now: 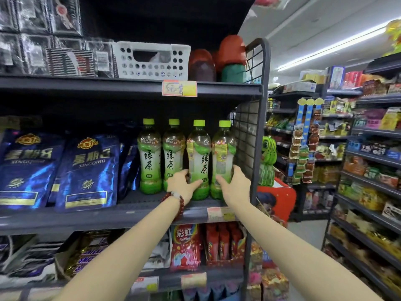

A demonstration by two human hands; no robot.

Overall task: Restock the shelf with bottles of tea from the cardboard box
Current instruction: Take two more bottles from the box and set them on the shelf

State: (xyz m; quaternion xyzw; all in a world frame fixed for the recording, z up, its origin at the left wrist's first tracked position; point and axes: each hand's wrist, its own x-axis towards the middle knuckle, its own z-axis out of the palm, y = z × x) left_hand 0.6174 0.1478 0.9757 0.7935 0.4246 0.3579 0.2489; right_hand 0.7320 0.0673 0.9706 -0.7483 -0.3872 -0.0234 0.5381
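Note:
Several green tea bottles with lime caps stand upright in a row at the right end of the middle shelf (141, 210). My left hand (181, 185), with a red bead bracelet on the wrist, grips the lower part of the third bottle (199, 157). My right hand (236, 183) wraps round the base of the rightmost bottle (223, 153), next to the wire side panel. Two more bottles (149, 155) stand to the left, untouched. The cardboard box is out of view.
Blue foil bags (86, 170) fill the middle shelf left of the bottles. A white basket (152, 59) and red items sit on the shelf above; Skittles packs (185, 246) lie below. A wire grid (247, 131) closes the shelf's right end. An aisle runs right.

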